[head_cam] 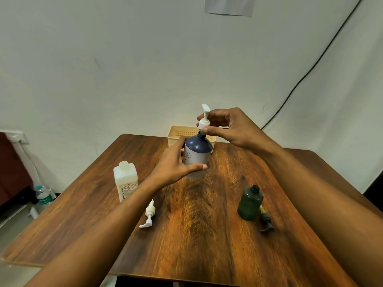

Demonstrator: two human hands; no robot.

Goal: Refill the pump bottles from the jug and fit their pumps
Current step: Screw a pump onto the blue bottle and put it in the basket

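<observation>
Left hand (176,162) clasping blue bottle (198,155) mid-table (207,235), right hand (230,129) pinching white pump (204,119) — table edges well apart

Setting: a plain room in a home or small office; which of the two cannot be told.
Walls: bare off-white plaster wall (103,59), scuffed, with a black cable (310,65) running down it and a paper sheet (229,6) stuck near the top.
Furniture: a single wood-grain bench (196,235) pushed close to the wall.
Storage: a beige plastic basket (180,134) at the bench's far edge.
Floor: a water bottle (42,195) standing at left, below a wall socket (17,137).
Fittings: no lab or shop equipment shows.
</observation>
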